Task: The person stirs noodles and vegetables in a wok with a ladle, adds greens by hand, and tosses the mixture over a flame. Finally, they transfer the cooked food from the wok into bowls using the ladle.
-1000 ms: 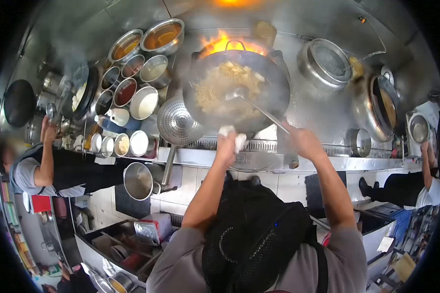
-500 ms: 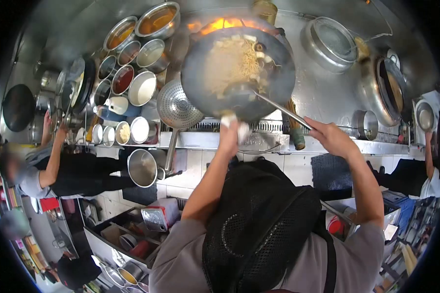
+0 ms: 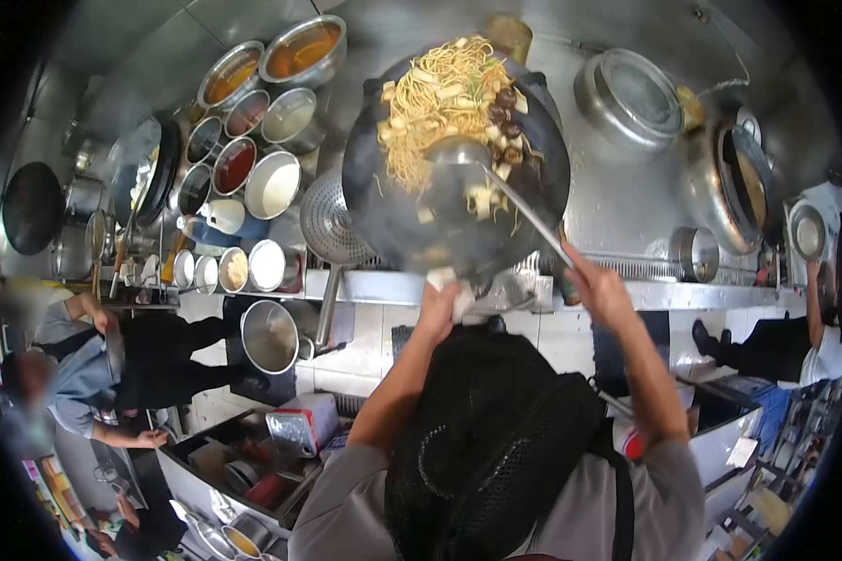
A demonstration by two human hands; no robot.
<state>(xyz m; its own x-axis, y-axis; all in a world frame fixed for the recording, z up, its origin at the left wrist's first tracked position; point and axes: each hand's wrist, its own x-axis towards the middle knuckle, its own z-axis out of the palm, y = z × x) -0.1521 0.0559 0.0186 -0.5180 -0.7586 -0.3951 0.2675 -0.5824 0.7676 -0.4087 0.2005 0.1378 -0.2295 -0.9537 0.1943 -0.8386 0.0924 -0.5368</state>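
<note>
My left hand (image 3: 436,313) is closed on a white cloth (image 3: 453,288) at the near rim of a large dark wok (image 3: 365,210). The wok is tilted, and noodles (image 3: 440,84) with pale chunks and dark mushroom-like pieces (image 3: 503,117) fill its far side. A few bits lie lower down in the pan, some blurred near the close rim. My right hand (image 3: 599,290) wraps round the long metal handle of a ladle (image 3: 457,150). The ladle's bowl rests at the near edge of the noodles, inside the wok.
Left of the wok stand metal bowls (image 3: 301,49), sauce pots (image 3: 273,185) and a perforated strainer (image 3: 327,220). A metal pot (image 3: 271,327) hangs at the counter's front edge. Lidded pots (image 3: 629,98) stand right. Other people (image 3: 84,355) are at both sides.
The wok has come nearer and lower with my left hand, and the noodles have gathered at its far side. The flames behind it no longer show. My right hand has moved down and left.
</note>
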